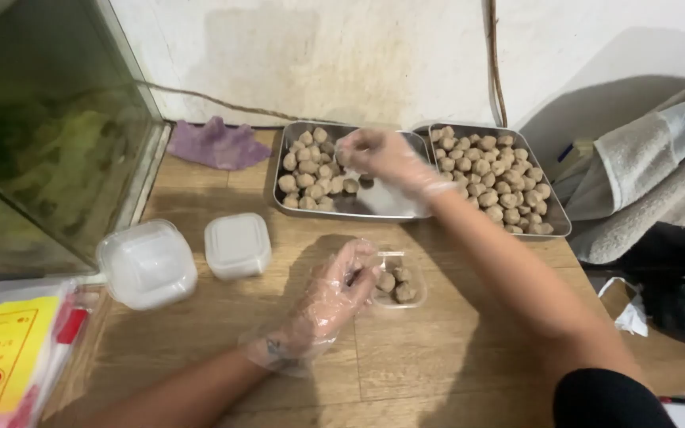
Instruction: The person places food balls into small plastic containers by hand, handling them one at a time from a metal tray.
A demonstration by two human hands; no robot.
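my gloved left hand gripped a meatball at the small tub; my right hand pinched meatballs over the left tray.

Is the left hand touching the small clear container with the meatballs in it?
Touching. The head view shows the gloved left hand with its fingers resting over the near rim of the small clear container, no gap visible between them.

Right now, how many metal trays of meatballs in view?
2, side by side against the wall: the left rectangular metal tray, part-emptied, under the right hand; the right rectangular metal tray, full. None seems hidden.
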